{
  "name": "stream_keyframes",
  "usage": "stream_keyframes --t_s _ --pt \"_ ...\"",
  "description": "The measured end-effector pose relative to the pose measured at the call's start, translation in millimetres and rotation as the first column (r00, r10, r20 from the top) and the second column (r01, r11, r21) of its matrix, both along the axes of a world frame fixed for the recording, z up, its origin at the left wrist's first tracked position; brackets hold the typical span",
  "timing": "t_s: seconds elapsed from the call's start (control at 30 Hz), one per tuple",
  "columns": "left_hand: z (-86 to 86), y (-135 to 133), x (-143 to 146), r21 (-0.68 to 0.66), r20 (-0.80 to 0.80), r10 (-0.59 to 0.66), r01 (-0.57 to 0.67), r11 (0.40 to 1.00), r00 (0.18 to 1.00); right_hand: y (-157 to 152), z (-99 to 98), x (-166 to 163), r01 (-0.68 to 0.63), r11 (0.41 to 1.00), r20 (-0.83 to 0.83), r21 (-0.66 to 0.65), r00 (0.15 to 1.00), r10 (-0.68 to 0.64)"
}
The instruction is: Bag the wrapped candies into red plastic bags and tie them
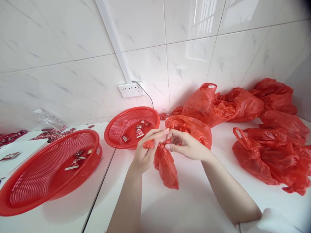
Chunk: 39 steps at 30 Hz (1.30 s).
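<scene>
Over the white table, both hands are closed on a thin red plastic bag [166,168]. One end of it hangs down between them in a narrow, crumpled tail. My left hand [145,154] has the bag pinched among its fingers, and a bit of red film sticks out across the back of the fingers. My right hand [186,145] grips the bunched part with thumb and fingers, its fingertips touching those of the left. Just behind the hands lies another red plastic bag [196,129], puffed up and partly covered by them.
A round red basket [132,111] with several small packets stands behind my left hand. A larger red basket [31,161] is at the left. Filled red bags [264,155] crowd the right. A plastic bottle [53,120] lies by the wall, near a power socket [131,90].
</scene>
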<state>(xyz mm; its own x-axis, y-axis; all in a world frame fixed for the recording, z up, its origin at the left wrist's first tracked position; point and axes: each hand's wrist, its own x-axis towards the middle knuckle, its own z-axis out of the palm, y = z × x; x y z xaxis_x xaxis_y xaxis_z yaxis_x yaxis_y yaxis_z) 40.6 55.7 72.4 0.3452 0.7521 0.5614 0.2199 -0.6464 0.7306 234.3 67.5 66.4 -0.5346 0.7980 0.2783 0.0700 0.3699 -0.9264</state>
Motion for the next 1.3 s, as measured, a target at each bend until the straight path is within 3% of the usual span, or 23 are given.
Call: stream_keyframes --t_s 0.23,0.33,0.43,0.57,0.7,0.87,0.93,1.03,1.13,1.23,1.3 --pt "0.5 -2.4 -9.2 -0.106 -0.119 0.051 -0.063 0.992 0.992 -9.2 11.7 8.9 0.094 0.978 0.125 0.187 0.985 -0.119" --pt "5.2 -3.4 -26.3 -0.049 -0.215 0.097 -0.11 0.993 0.972 -13.4 18.1 28.1 0.084 0.922 0.19 0.379 0.968 -0.166" --pt "11.7 -4.4 -46.6 0.024 -0.263 0.242 -0.245 0.969 0.934 -16.0 23.0 55.0 0.112 0.845 0.211 0.522 0.943 -0.256" --pt "20.2 -4.9 -60.2 -0.025 -0.289 0.307 -0.328 0.944 0.907 -17.5 26.2 78.0 0.195 0.815 0.224 0.546 0.903 -0.366" --pt "22.3 -1.2 -58.5 -0.17 -0.455 0.295 -0.408 0.897 0.84 -14.8 21.6 78.6 0.193 0.868 0.312 0.457 0.879 -0.36" --pt "11.5 6.7 -50.5 -0.376 -0.567 0.197 -0.464 0.802 0.8 -5.5 4.7 65.7 0.124 0.963 0.617 0.239 0.746 -0.25" --pt "8.7 8.6 -45.6 -0.404 -0.565 0.174 -0.454 0.794 0.807 -3.2 -2.3 49.5 0.163 0.947 0.642 0.277 0.702 -0.309" --pt "10.9 8.8 -39.3 -0.353 -0.573 0.178 -0.436 0.828 0.8 -5.0 -16.8 7.3 0.19 0.879 0.584 0.438 0.683 -0.439" --pt "16.8 6.9 -37.1 -0.26 -0.606 0.217 -0.448 0.856 0.766 -10.7 -44.8 -41.2 0.145 0.912 0.675 0.383 0.631 -0.384" --pt "21.1 4.0 -37.4 -0.237 -0.68 0.209 -0.481 0.844 0.703 -16.5 -76.8 -64.7 0.167 0.939 0.693 0.301 0.638 -0.335" --pt "23.1 1.3 -37.5 -0.238 -0.734 0.176 -0.491 0.838 0.656 -20.6 -87.4 -55.9 0.15 0.944 0.612 0.295 0.729 -0.308"
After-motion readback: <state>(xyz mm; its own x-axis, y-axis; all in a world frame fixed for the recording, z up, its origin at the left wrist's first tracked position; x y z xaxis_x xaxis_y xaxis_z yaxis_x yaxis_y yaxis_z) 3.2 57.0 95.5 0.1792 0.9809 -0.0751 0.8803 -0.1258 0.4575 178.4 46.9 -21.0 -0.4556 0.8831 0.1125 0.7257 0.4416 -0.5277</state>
